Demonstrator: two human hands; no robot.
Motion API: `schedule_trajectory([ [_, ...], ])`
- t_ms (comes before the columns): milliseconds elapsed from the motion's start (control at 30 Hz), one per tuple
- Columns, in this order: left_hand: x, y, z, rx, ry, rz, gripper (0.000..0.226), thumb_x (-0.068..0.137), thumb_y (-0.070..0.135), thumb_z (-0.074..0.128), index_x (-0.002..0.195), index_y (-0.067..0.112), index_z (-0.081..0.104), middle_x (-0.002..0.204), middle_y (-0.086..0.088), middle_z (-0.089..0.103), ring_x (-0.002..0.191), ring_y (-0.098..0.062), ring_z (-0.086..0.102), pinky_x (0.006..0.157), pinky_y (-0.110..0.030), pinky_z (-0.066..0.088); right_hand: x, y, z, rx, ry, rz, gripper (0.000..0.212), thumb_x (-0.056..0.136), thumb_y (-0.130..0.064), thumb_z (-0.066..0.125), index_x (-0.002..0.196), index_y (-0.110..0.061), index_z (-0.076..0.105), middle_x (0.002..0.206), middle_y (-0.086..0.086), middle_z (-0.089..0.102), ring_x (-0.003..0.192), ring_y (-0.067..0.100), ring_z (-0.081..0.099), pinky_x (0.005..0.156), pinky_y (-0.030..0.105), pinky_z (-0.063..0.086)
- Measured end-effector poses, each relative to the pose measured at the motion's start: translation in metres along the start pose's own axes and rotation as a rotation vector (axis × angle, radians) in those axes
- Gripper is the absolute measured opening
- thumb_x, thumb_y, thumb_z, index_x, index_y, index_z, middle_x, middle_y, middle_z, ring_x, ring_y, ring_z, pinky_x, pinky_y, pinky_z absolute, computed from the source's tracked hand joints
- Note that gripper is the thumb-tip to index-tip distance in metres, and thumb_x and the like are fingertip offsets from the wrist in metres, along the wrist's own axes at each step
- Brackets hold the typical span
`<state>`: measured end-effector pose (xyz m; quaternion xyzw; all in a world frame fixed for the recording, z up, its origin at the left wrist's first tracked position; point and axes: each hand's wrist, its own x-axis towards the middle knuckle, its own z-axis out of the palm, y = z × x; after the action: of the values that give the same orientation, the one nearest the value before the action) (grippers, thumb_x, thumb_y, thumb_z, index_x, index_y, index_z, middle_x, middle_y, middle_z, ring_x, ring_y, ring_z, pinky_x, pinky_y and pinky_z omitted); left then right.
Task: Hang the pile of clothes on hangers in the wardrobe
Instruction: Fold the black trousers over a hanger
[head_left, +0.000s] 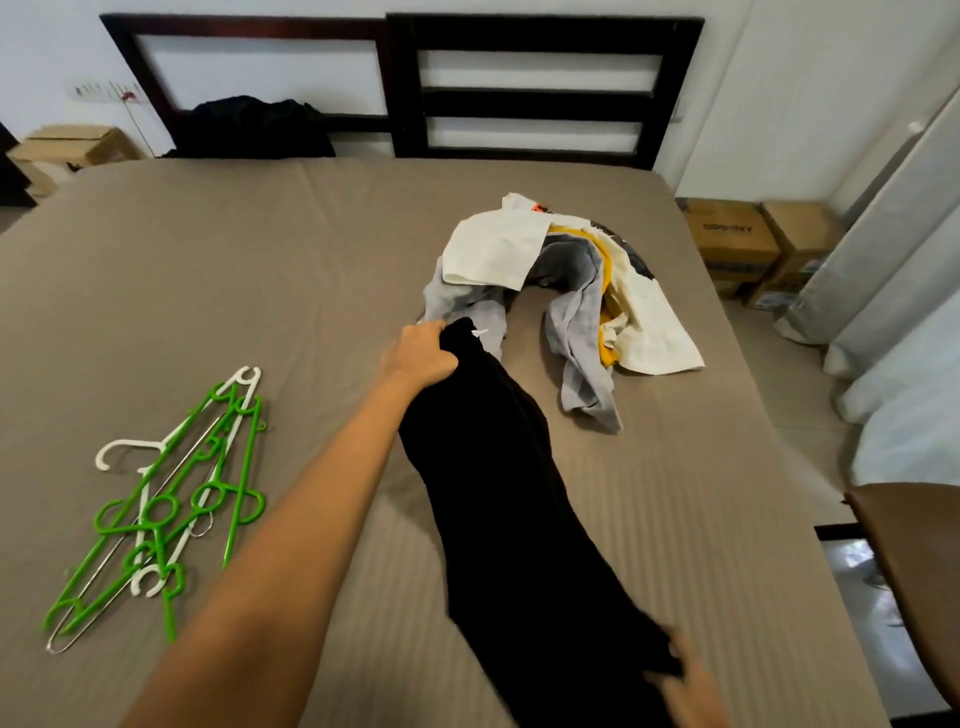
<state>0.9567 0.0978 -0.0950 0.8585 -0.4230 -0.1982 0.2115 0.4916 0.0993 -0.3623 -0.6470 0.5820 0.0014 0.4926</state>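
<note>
Mid-bed, L hand (421, 353) grips garment (509, 493) at far end; blurred R hand (685, 675) seems to pinch near end. Bare sheet (311, 260) btwn hangers (171, 499) and pile (561, 291).

A bed (234, 270) with a taupe striped sheet fills the view, and a dark wooden headboard (535, 101) stands behind it. A dark bundle (254, 130) lies against the headboard. Cardboard boxes (737, 244) stand near a pale curtain (883, 249).

A home bedroom. A wide bed (208, 260) with a dark slatted headboard (540, 98) fills it, clothes (498, 244) and hangers (156, 512) lying on top.
</note>
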Motion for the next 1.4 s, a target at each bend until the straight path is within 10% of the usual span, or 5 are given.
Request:
schedule_trajectory([
  [400,0.006,-0.131,0.011,-0.123,-0.093,-0.480,0.028,0.076,0.011,0.059,0.098,-0.004,0.066,0.106,-0.027,0.063,0.101,-0.036,0.059,0.070,-0.034,0.042,0.034,-0.278,-0.106,-0.686,0.285,-0.405,0.077,0.072,-0.011,0.065,0.142,-0.028,0.038,0.136,0.010,0.049,0.124,0.032,0.043,0.102,0.047,0.032],
  [700,-0.068,-0.179,0.128,0.287,-0.009,-0.262,0.075,0.080,0.026,0.065,0.144,0.008,0.030,0.151,-0.023,0.021,0.138,-0.048,0.018,0.115,-0.055,0.009,0.003,-0.110,-0.015,-0.486,0.204,0.467,0.136,0.067,-0.048,0.079,0.138,-0.032,-0.036,0.152,0.027,-0.004,0.137,0.051,0.011,0.106,0.064,0.019],
  [833,-0.073,-0.178,0.144,0.828,-0.251,-0.120,0.110,0.070,0.061,0.067,0.151,0.022,0.005,0.159,-0.011,0.001,0.140,-0.050,-0.010,0.084,-0.068,-0.036,-0.008,-0.071,-0.021,-0.392,0.287,0.509,0.106,0.074,-0.038,0.073,0.148,-0.014,0.000,0.142,0.024,0.030,0.127,0.043,0.037,0.106,0.054,0.033],
  [967,-0.061,-0.181,0.143,0.896,-0.221,-0.124,0.075,0.085,0.033,0.064,0.149,0.026,0.025,0.135,-0.006,0.046,0.129,-0.051,0.035,0.101,-0.077,0.013,-0.023,-0.090,-0.062,-0.287,0.426,0.158,0.040,0.082,-0.005,0.057,0.121,-0.001,0.047,0.099,0.022,0.058,0.084,0.035,0.056,0.072,0.039,0.044],
  [1400,-0.153,-0.231,0.108,0.595,0.133,-0.506,0.024,0.069,-0.003,0.063,0.092,-0.005,0.063,0.103,-0.027,0.052,0.117,-0.068,0.027,0.092,-0.081,0.017,0.042,-0.114,-0.129,-0.985,0.707,-0.394,0.056,0.070,-0.009,0.052,0.125,-0.015,0.048,0.126,0.023,0.050,0.115,0.038,0.039,0.087,0.055,0.038],
])
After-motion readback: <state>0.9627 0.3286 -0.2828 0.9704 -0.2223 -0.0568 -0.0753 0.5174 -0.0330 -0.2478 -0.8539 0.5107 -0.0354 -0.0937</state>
